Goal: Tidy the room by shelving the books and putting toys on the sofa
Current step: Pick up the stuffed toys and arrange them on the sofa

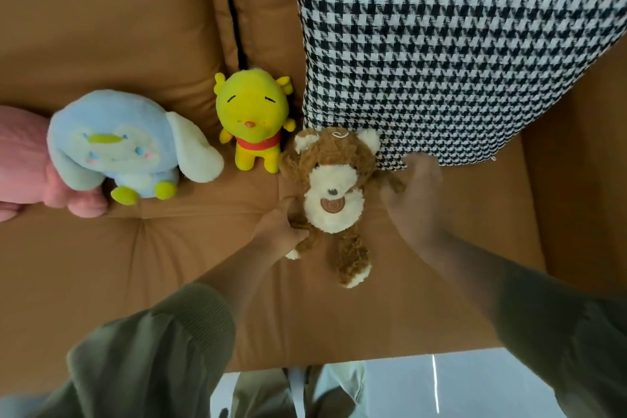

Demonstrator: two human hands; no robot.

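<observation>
A brown and white plush bear [334, 193] sits on the brown sofa seat [190, 248], leaning back toward a houndstooth cushion. My left hand [281, 226] grips the bear's arm and side. My right hand [412, 193] is blurred; it lies against the bear's other arm, and whether its fingers curl round that arm cannot be made out. To the left sit a yellow plush bear with a red collar [252, 119] and a pale blue plush dog with white ears [125, 142]. No books are in view.
A black and white houndstooth cushion [458, 44] leans on the sofa back at the right. A pink plush [23, 159] lies at the left edge, behind the blue dog. The sofa's front edge and pale floor [475, 383] show at the bottom.
</observation>
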